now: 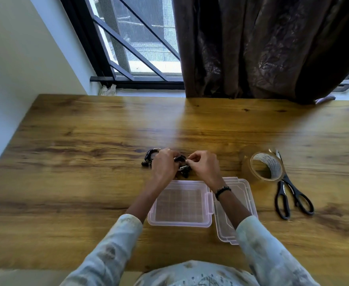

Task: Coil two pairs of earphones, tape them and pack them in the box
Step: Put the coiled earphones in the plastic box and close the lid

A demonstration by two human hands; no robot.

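A wooden desk (86, 124) stands under a barred window (132, 38) with a dark brown curtain (262, 44) drawn over its right side. Just beyond the open box (179, 222), both hands work at one dark earphone bundle (181, 158): the right hand's (204, 166) fingers (190, 159) pinch the cable near its pale plug end, and the left hand's (163, 164) fingers curl round the coil from the other side. The bundle sits between the two hands, roughly side to side, equally near each (how many loops are wound is hidden). A second coil of earphones (149, 157) lies touching the desk just left of the left hand. The box lies nearest the person, its lid (245, 188) hinged open rightward. Tape roll (266, 166) and scissors (293, 197) lie further right, nearer the right hand, which would likely fetch them for taping.
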